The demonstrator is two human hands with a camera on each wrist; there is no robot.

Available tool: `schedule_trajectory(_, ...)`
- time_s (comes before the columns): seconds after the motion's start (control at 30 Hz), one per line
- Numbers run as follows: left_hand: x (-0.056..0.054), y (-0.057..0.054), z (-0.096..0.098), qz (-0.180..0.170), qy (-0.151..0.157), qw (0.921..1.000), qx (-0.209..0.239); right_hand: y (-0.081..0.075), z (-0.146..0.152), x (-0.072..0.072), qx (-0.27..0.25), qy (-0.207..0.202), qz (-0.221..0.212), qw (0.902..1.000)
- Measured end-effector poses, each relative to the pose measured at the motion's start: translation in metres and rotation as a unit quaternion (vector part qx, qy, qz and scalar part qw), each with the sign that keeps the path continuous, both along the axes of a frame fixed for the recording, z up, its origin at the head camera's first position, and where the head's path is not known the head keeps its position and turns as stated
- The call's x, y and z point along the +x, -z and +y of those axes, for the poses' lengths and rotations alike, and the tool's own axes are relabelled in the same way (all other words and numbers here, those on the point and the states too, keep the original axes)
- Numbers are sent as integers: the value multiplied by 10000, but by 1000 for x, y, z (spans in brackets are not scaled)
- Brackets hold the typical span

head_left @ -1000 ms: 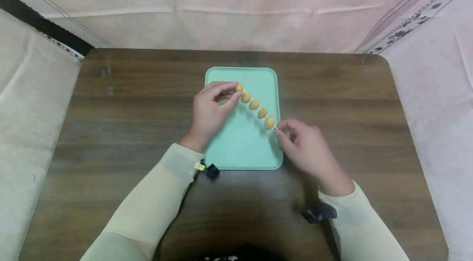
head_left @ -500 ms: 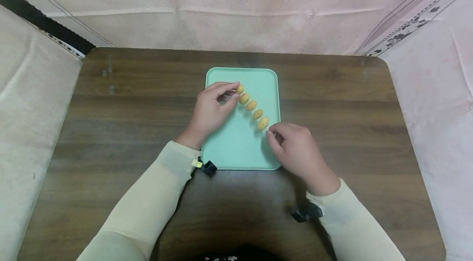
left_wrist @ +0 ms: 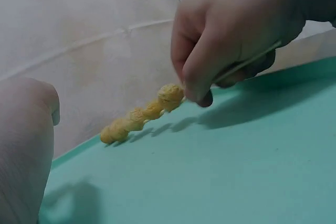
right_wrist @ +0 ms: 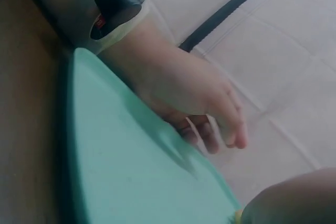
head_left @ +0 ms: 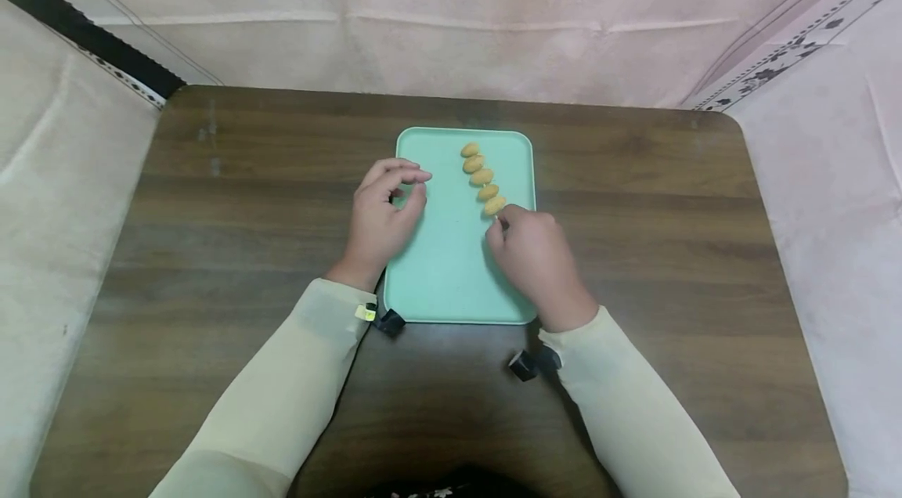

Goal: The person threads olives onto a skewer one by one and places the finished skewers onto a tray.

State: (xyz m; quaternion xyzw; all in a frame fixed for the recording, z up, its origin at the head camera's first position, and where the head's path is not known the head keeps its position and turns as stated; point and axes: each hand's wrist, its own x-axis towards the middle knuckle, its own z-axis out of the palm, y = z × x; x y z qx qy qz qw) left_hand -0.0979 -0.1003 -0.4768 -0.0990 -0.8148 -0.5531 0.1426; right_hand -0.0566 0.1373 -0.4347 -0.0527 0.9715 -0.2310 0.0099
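In the head view my right hand [head_left: 537, 255] pinches the bare end of a skewer [left_wrist: 254, 59] between thumb and fingers. Several small yellow-brown round pieces [head_left: 482, 177] are threaded along it, perhaps little potatoes. The skewer slants over the mint-green tray [head_left: 458, 279], its far end towards the tray's back. In the left wrist view that far end lies on or just above the tray, and the stick's rear end shows past my fingers. My left hand [head_left: 384, 212] is over the tray's left edge, fingers loosely bent and holding nothing, apart from the skewer.
The tray lies on a dark wood-grain table [head_left: 247, 232]. Pale cloth [head_left: 458, 20] hangs behind the table and at both sides. Black camera straps [head_left: 389, 322] sit at both wrists, and a thin cable runs along the left sleeve.
My left fingers have let go of the skewer's far end and drawn back left. The right hand has carried the skewer up and left, so it points further towards the tray's back.
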Motion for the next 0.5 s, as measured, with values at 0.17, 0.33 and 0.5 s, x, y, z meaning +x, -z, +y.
schedule_trajectory(0.17,-2,1,2,-44,-48,10000,1,6,-12,-5,163,70,-349,9992)
schedule_trajectory(0.33,-2,0,3,-48,-40,10000,54,9,-20,-7,78,74,-338,9994)
schedule_trajectory(0.5,0,2,4,-65,6,10000,37,10,-19,-7,64,13,-580,9983)
